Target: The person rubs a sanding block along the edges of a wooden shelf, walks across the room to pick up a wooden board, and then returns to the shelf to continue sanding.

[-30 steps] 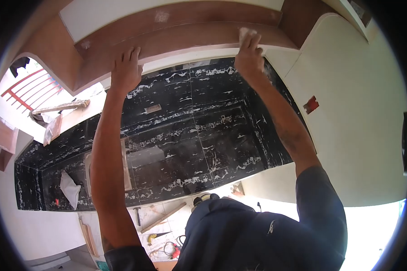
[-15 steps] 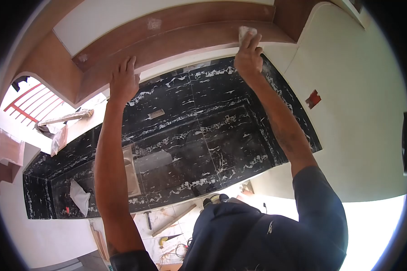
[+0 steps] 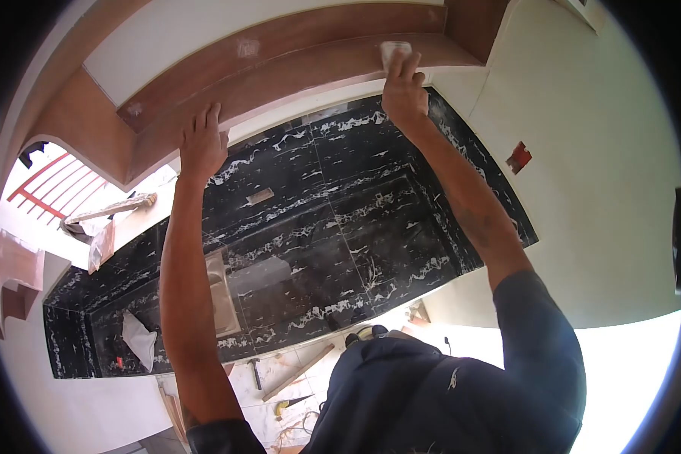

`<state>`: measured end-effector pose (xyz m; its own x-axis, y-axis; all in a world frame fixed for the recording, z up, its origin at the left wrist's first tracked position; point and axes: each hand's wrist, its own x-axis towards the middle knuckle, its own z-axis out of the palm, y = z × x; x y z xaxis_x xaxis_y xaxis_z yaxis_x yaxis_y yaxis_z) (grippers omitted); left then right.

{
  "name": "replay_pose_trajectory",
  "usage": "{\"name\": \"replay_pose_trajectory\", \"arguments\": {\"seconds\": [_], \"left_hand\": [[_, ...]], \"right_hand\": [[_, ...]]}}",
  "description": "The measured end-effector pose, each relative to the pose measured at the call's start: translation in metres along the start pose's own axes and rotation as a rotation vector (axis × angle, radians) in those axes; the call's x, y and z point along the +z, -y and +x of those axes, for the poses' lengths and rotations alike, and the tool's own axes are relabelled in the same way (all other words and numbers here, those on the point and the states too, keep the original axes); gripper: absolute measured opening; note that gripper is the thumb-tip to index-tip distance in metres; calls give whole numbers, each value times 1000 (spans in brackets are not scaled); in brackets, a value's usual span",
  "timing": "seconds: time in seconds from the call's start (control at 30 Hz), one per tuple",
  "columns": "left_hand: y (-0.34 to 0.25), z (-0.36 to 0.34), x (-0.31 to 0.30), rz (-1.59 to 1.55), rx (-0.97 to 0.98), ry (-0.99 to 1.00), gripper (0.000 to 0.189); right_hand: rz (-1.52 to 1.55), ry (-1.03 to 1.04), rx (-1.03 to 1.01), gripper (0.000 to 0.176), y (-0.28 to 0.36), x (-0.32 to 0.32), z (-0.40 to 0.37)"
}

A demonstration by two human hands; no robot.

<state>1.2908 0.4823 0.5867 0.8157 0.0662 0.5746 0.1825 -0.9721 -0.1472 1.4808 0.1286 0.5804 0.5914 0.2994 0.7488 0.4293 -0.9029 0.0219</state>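
In the head view my right hand [image 3: 405, 97] reaches up to a brown wooden shelf board [image 3: 303, 82] and presses a small whitish pad [image 3: 396, 54] against its surface near the right end. The pad's exact kind is hard to make out. Further left, my left hand [image 3: 203, 144] rests on the front edge of the same board, fingers stretched flat over it and holding nothing loose. Behind the board runs a brown back strip [image 3: 340, 30] with a pale patch [image 3: 247, 48] on it.
Below lies a black, white-veined counter [image 3: 333, 261] with a metal sink [image 3: 221, 295] and a white bag-like item [image 3: 138, 340]. A hammer [image 3: 256, 374] and a wooden strip [image 3: 299, 372] lie on the floor. A window with red bars [image 3: 57, 185] is at left.
The whitish pad and my right hand have shifted slightly left along the board. My left hand stays at the board's edge. The whole view has tilted a little.
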Motion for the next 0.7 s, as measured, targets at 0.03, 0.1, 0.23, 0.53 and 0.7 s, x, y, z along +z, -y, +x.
{"name": "replay_pose_trajectory", "arguments": {"seconds": [0.03, 0.1, 0.23, 0.53, 0.7], "left_hand": [[0, -1, 1, -14, 6, -13, 63], [2, 2, 2, -39, 35, -51, 62], [4, 3, 4, -67, 1, 26, 63], [9, 3, 7, -99, 43, -24, 63], [8, 8, 3, -57, 23, -10, 62]], "right_hand": [[-10, -27, 63, 75, 7, 1, -1], [-125, -57, -209, 79, 27, 0, -26], [-120, 35, -183, 83, 13, 1, -14], [-34, 293, -153, 77, -4, -30, 22], [-70, 439, -321, 70, 26, -61, 8]]}}
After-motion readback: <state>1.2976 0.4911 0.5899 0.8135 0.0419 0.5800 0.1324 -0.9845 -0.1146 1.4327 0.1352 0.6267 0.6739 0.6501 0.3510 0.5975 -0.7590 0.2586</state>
